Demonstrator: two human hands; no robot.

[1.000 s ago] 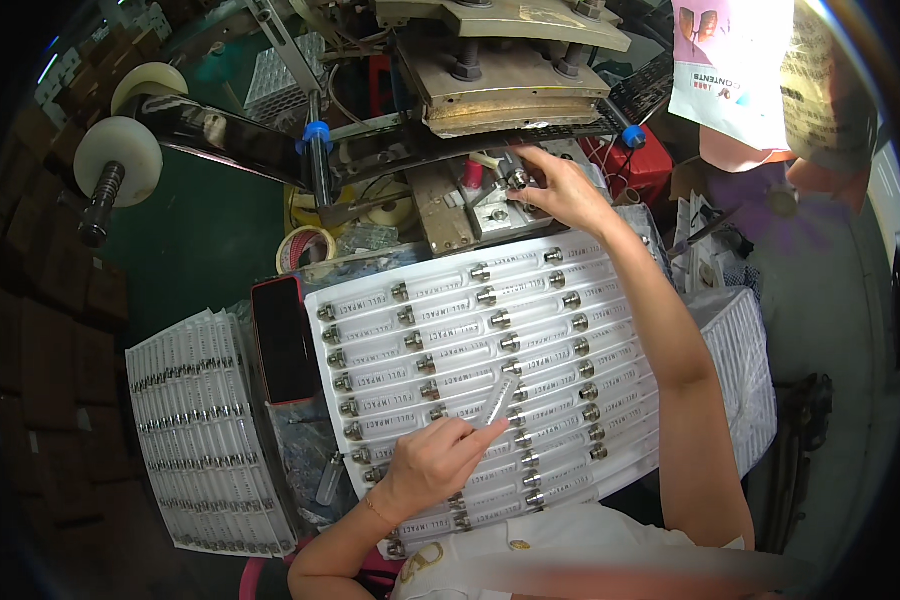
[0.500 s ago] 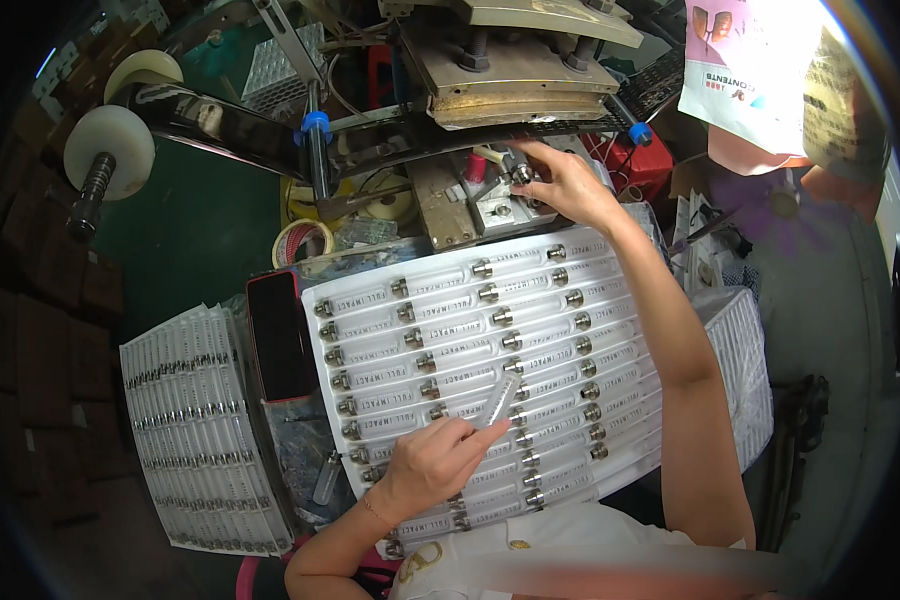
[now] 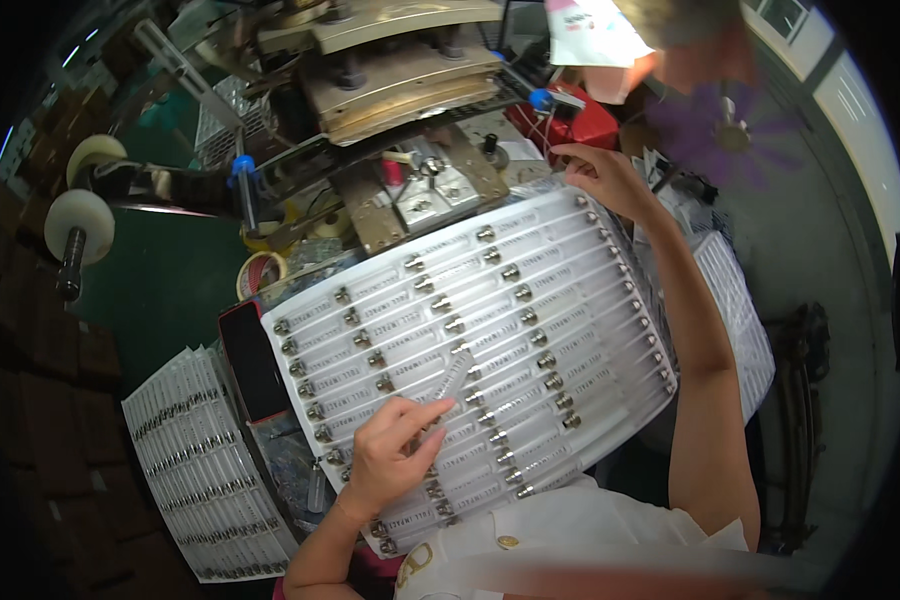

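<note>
The left hand (image 3: 390, 462) pinched the lower end of a slim clear plastic tube (image 3: 450, 385) whose long axis ran toward one o'clock over the white tray of capped tubes (image 3: 610, 400) (the right hand (image 3: 605, 180), fingers loosely curled, gripped the tray's far edge at twelve o'clock).

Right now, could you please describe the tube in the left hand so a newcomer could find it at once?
Start at the big white tray of clear tubes across the lap. Near its lower left, the left hand pinches one tube. Unlike its neighbours lying in rows, it is lifted and slanted across them.
</note>
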